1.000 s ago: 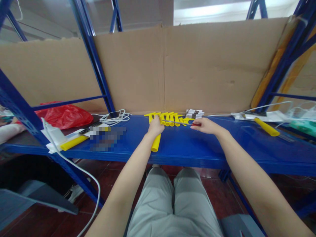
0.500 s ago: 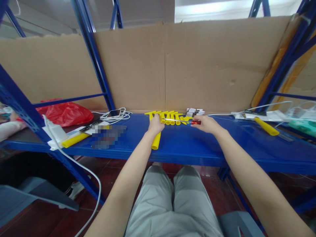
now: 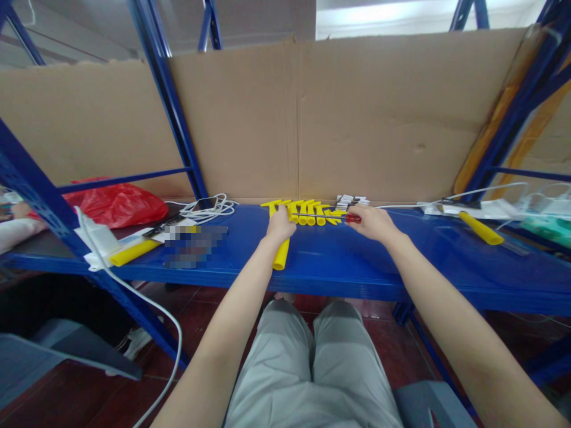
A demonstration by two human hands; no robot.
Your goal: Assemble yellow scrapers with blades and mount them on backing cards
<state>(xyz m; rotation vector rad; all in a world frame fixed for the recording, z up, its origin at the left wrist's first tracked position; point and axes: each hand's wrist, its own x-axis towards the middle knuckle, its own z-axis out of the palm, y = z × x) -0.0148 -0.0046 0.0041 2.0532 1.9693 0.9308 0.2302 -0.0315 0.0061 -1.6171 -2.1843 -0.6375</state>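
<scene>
My left hand (image 3: 281, 224) is closed around a yellow T-shaped tool (image 3: 280, 257), whose round tubular handle sticks out toward the front edge of the blue shelf. In my right hand (image 3: 372, 222) is a screwdriver (image 3: 353, 219) with a red handle. Its thin metal shaft lies level and points left, reaching my left hand; the tip is hidden there. Behind the shaft, several more yellow T-shaped tools (image 3: 311, 213) lie side by side in a row. Small yellow pieces (image 3: 332, 217) and a stack of white and dark strips (image 3: 351, 202) are close to my right hand.
Blue shelf (image 3: 339, 255) backed by cardboard (image 3: 379, 119). To the left are a coiled white cable (image 3: 209, 208), a yellow tube (image 3: 135, 252), a red bag (image 3: 118, 205) and a post (image 3: 178, 119). Another yellow tube (image 3: 480, 228) lies right. A person's arm (image 3: 20, 230) shows far left.
My right hand has shifted very slightly left with the screwdriver, and less of the red handle shows. My left hand keeps its hold on the yellow tool.
</scene>
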